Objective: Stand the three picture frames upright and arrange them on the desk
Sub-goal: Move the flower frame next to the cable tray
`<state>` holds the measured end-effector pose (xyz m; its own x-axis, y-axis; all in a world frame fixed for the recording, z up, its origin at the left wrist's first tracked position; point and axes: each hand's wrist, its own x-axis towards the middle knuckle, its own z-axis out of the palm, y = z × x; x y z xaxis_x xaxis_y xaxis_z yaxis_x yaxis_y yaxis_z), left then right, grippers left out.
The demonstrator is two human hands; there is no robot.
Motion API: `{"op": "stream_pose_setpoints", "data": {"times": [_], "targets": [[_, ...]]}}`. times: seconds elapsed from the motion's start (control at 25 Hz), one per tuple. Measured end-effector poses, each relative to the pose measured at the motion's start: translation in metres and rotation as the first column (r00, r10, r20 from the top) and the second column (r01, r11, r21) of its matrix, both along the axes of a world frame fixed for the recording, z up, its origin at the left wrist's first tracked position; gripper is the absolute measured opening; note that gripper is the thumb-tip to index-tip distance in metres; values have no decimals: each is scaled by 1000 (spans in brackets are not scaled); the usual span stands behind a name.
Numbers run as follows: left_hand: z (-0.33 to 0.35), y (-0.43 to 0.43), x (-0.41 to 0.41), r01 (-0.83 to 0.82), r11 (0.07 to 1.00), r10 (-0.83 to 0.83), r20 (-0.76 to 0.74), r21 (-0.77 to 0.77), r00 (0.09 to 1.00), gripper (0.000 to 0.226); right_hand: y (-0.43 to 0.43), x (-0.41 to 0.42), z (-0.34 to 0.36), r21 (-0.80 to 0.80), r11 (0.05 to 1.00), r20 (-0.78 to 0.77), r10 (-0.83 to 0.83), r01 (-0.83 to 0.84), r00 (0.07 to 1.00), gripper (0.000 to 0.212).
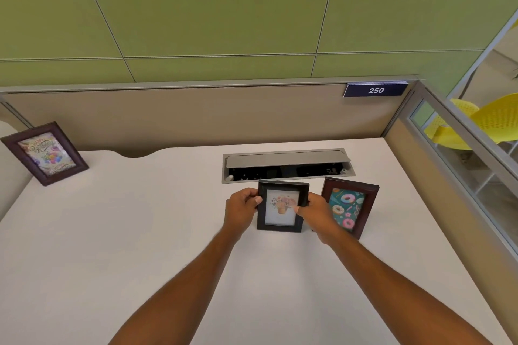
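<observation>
Reading the visible writing first, we note "250" in white on a dark blue rectangular nameplate [375, 90], mounted on the grey top rail of the beige partition [196, 117] well beyond both hands. On the card inside the dark purple-brown wooden frame [44, 152], far off to the left of the left hand, we make out "Birthday" above coloured balloons; the other lettering there is too small to read.

Our left hand [242, 211] and right hand [315, 216] each pinch a side edge of the small black rectangular frame with a flower-pot print [281, 206], thumbs on its front and fingers curled behind. It stands upright, and we cannot tell whether its bottom edge rests on the white desk top [126, 232] or sits just above it. Just beside the right hand, on its outer side, a reddish-brown wooden frame with a teal doughnut print [349, 207] stands upright, partly hidden by that hand and close to the black frame without visibly touching it.

Immediately beyond the hands lies a grey metal cable tray [287, 165] recessed in the desk, its lid raised over a dark slot. To the left of the left hand the surface runs open as far as the birthday frame, and open desk also lies nearer us around both forearms. To the right, the desk edge meets a glazed side partition [459, 148]; yellow perforated chairs [487, 117] show beyond it. Green wall panels [224, 8] rise behind the beige screen.
</observation>
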<state>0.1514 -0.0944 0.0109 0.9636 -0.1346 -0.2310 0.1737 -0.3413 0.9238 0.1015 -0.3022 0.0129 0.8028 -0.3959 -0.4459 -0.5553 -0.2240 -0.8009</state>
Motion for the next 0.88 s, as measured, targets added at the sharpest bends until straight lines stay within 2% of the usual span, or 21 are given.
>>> {"op": "stream_pose_setpoints", "data": {"times": [0.24,0.44,0.52,0.72,0.88], "targets": [[1,17,0,-41,999,41,3,-11,999,20,2,5,-1,176,983,-3,54,-53,999,35],[8,37,0,-38,999,38,28,4,999,18,11,4,3,371,919,77,116,-136,990,28],[11,50,0,-44,999,44,38,6,998,18,19,5,4,398,901,108,140,-171,984,25],[20,85,1,-117,993,117,54,-2,992,18,54,21,13,385,889,151,204,-248,967,36],[26,115,7,-179,984,179,62,-2,982,18,86,42,21,383,870,170,263,-310,950,28]]}}
